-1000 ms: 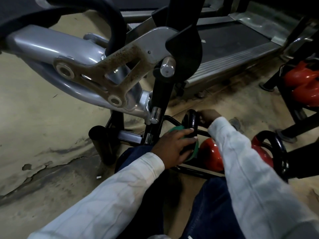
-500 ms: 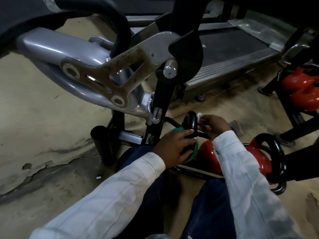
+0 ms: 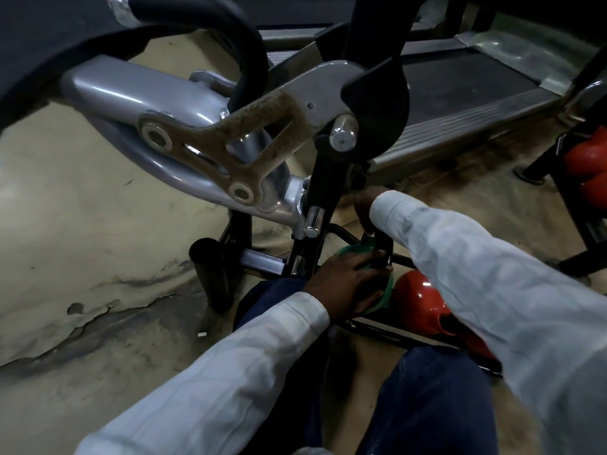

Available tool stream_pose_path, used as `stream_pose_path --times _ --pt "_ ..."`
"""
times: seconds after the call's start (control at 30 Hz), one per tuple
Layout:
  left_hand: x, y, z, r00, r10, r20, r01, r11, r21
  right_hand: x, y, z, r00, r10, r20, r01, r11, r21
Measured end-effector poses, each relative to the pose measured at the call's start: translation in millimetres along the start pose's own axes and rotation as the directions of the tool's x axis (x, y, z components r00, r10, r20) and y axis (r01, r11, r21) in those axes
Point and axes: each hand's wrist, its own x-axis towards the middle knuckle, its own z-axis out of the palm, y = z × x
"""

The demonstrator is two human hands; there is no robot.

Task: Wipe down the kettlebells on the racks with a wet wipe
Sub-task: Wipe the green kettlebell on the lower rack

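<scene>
With the left hand (image 3: pixel 348 285) gripping the green kettlebell (image 3: pixel 382 298) and the right hand (image 3: pixel 364 205) hidden too much to tell its grip, hard rubbing may tip it off the rack (image 3: pixel 377 333).

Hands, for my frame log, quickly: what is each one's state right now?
Left hand: holds the green kettlebell by its body.
Right hand: at the black handle, mostly behind its sleeve; grip cannot be told.

green kettlebell (image 3: pixel 383 296) upright, red kettlebell (image 3: pixel 423 300) just beside
</scene>
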Motion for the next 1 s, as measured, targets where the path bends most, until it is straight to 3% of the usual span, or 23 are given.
stream_pose_path --times 0.2,0.23,0.3,0.33,0.4,0.43,0.47,0.5,0.53,0.6,0.73,0.8,0.83,0.9,0.97,1.0 --pt "-1.6 0.3 0.7 1.0 -0.019 -0.019 0.019 1.0 -0.012 -21.3 24.3 0.8 0.987 -0.162 0.008 0.161 0.972 -0.169" --pt "-1.8 0.9 -0.3 1.0 -0.025 -0.012 0.025 1.0 -0.01 -24.4 35.3 4.6 0.985 -0.172 -0.033 0.167 0.979 -0.113" --pt "-1.7 1.8 -2.0 0.999 -0.035 0.014 0.035 0.999 -0.007 -26.5 61.3 23.5 0.968 -0.105 -0.228 0.173 0.937 0.303" --pt "-1.5 1.8 -2.2 0.999 -0.037 0.025 0.037 0.999 0.0 -28.4 71.4 36.7 0.955 0.0 -0.296 0.174 0.809 0.562" --pt "-2.0 2.5 -2.0 0.999 -0.036 0.033 0.035 0.999 0.021 -30.4 76.7 65.7 0.935 0.268 -0.231 0.136 0.331 0.934" --pt "-2.4 3.1 -1.8 0.999 -0.034 0.027 0.033 0.999 0.033 -31.2 72.9 79.1 0.937 0.335 -0.096 0.093 0.024 0.995" --pt "-2.9 4.1 -1.8 0.999 -0.03 0.016 0.029 0.999 0.046 -32.0 66.2 90.8 0.95 0.308 0.056 0.044 -0.307 0.951" --pt "-3.1 4.8 -1.6 1.0 -0.025 0.003 0.025 0.998 0.06 -33.6 58.4 99.8 0.965 0.207 0.164 -0.017 -0.572 0.82" --pt "-3.2 5.3 -1.4 1.0 -0.021 -0.005 0.021 0.997 0.073 -34.0 51.8 107.0 0.977 0.099 0.19 -0.059 -0.729 0.682" --pt "-3.4 5.8 -2.0 1.0 -0.014 -0.005 0.014 0.995 0.1 -37.2 44.1 116.2 0.988 -0.009 0.152 -0.097 -0.808 0.581" --pt "-10.2 4.5 -2.5 1.0 0.026 -0.002 -0.025 0.992 0.12 -59.4 45.6 129.0 0.996 0.08 0.034 0.039 -0.759 0.65" --pt "-14.5 4.0 -2.0 0.999 0.035 0.011 -0.036 0.992 0.121 -69.7 50.3 128.0 0.975 0.219 -0.026 0.156 -0.6 0.784" --pt "-15.5 3.5 -1.5 0.999 0.03 0.021 -0.033 0.992 0.12 -71.2 53.4 123.2 0.952 0.292 -0.087 0.215 -0.441 0.872" --pt "-16.1 2.9 -1.0 0.999 0.021 0.037 -0.026 0.992 0.126 -65.5 59.6 106.3 0.886 0.389 -0.253 0.267 0.02 0.964" --pt "-16.3 3.7 -2.3 0.998 0.015 0.063 -0.024 0.99 0.137 -53.2 60.4 82.1 0.85 0.32 -0.418 0.237 0.476 0.847" --pt "-16.3 4.7 -3.6 0.997 0.017 0.073 -0.028 0.989 0.147 -48.4 56.6 69.7 0.857 0.242 -0.455 0.21 0.641 0.738"
